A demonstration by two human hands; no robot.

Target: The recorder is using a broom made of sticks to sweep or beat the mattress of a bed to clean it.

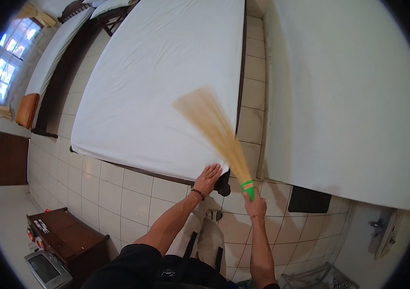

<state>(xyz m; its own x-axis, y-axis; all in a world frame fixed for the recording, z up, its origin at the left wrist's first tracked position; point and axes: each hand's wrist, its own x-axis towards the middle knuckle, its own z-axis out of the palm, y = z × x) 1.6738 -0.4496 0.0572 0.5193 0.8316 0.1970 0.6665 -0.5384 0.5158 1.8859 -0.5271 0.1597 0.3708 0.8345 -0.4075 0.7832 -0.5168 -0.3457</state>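
My right hand grips the green handle of a straw hand broom. Its bristles fan out up and to the left over the bed's near right corner, and their tips are blurred. Flat against that corner of the white-sheeted mattress rests my left hand, fingers extended and a beaded bracelet at the wrist. The sheet shows light creases. Just right of the left hand, the dark wooden bed post sticks out below the mattress.
A white wall runs along the right, past a strip of floor tiles. A black mat lies near the door. At lower left stand a wooden cabinet and a small television. Another bed is at upper left.
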